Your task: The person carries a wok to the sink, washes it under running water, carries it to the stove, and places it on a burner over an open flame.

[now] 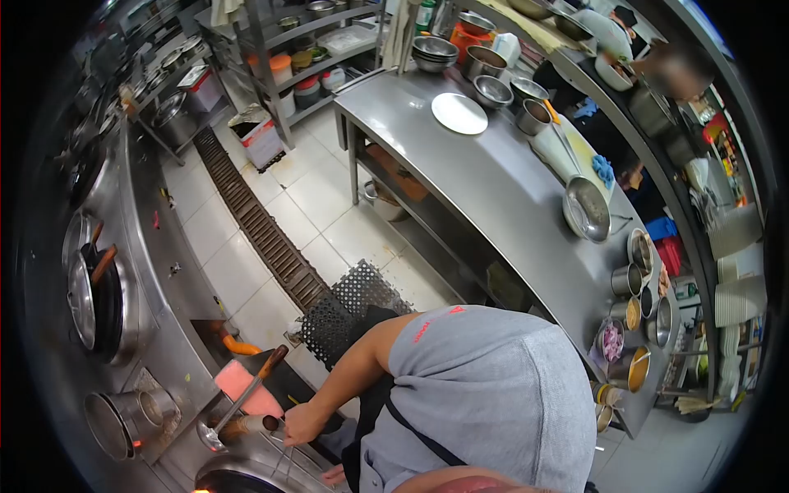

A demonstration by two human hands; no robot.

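Note:
My right hand (304, 423) is closed at the end of my bent forearm, above the stove edge. Thin metal rods (283, 462) run down from it toward a wok (238, 481) at the bottom edge; I cannot make out exactly what it grips. Only a few fingertips of my left hand (333, 475) show below, beside the dark apron, and what they touch is hidden. A ladle (240, 403) with a wooden handle lies left of my right hand, across a pink cloth (246, 389). A dark-tipped wooden handle (246, 426) is close by.
Pots (111, 423) and a wok (107, 304) stand on the stove at left. A floor drain (255, 218) and black mat (353, 304) lie behind. The steel table (493, 197) holds a plate (459, 113), bowls and a pan (586, 209). A co-worker (604, 33) is beyond the shelf.

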